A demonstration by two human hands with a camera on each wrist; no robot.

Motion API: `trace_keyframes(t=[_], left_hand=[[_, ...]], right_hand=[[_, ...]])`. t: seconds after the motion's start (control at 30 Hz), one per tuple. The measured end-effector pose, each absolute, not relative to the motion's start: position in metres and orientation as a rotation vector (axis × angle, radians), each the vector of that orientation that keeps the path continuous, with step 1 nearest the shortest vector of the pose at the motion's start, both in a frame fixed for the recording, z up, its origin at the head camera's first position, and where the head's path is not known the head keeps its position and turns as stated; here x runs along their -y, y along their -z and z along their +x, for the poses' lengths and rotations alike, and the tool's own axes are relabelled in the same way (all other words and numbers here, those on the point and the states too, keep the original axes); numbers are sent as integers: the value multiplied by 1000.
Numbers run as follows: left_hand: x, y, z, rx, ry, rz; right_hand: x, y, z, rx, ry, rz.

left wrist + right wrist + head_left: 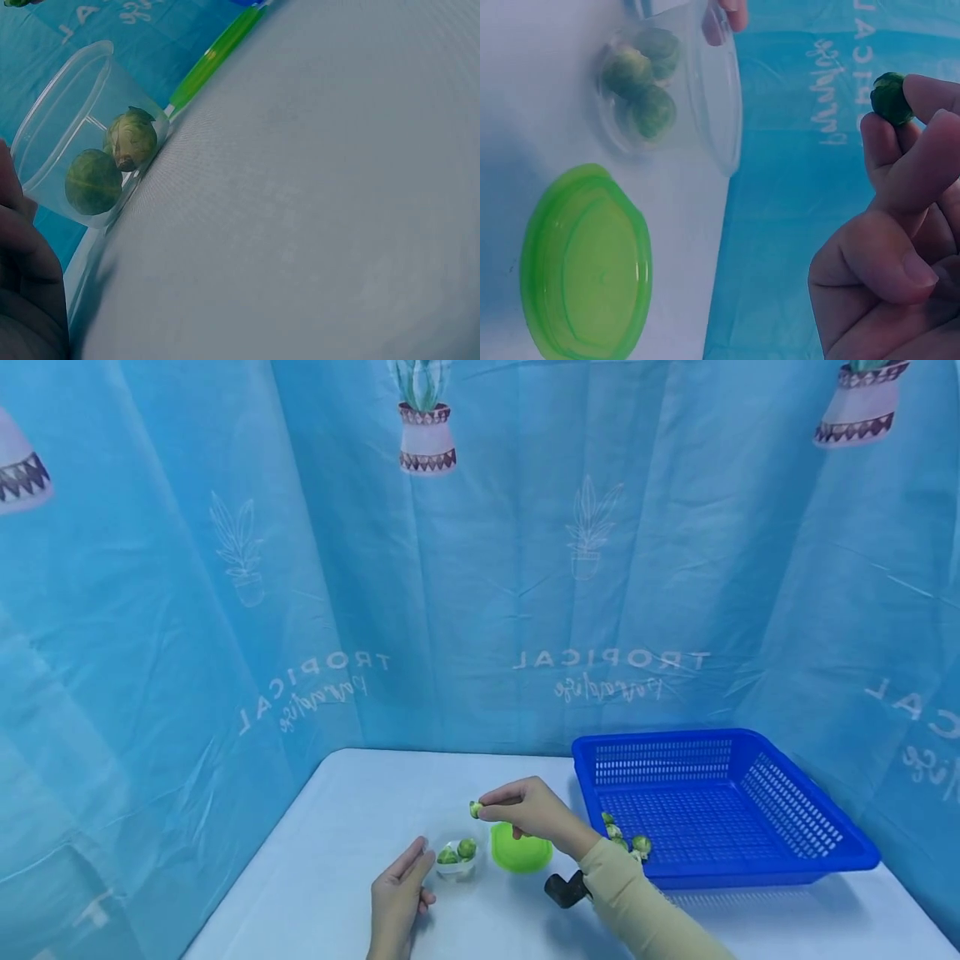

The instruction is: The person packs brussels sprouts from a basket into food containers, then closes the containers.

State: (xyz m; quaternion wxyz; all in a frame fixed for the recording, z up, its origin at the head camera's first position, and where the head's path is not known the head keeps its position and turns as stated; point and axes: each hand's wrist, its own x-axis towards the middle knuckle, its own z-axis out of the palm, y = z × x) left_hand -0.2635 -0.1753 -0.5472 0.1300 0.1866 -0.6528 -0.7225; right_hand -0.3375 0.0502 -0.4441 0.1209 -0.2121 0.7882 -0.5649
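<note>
Over the table, my right hand [536,814] pinches a small Brussels sprout [475,809] between thumb and fingertips. The same sprout [891,99] shows green in the right wrist view. Below and to the left stands a clear plastic tub [456,872], with three sprouts [639,82] visible inside. My left hand [400,893] holds the tub's left rim between thumb and fingers; only part of that hand [28,262] shows in the left wrist view. A bright green lid [521,853] lies on the table just right of the tub, beneath the right hand.
A large blue plastic basket [675,858] stands at the right. Several more sprouts [641,843] lie in its near left corner, partly hidden by the right forearm. A dark angular object [566,890] shows beside that sleeve. Blue printed curtains [480,568] surround the white table [360,793].
</note>
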Motion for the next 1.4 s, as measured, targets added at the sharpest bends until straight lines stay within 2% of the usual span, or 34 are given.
trace_keyframes(t=[0.67, 1.4], left_hand=[[180, 544, -263, 1891, 2128, 533], [178, 551, -264, 1866, 2157, 544]], right_hand=[[-31, 461, -339, -2463, 1384, -660], [-27, 484, -339, -2496, 1352, -622]])
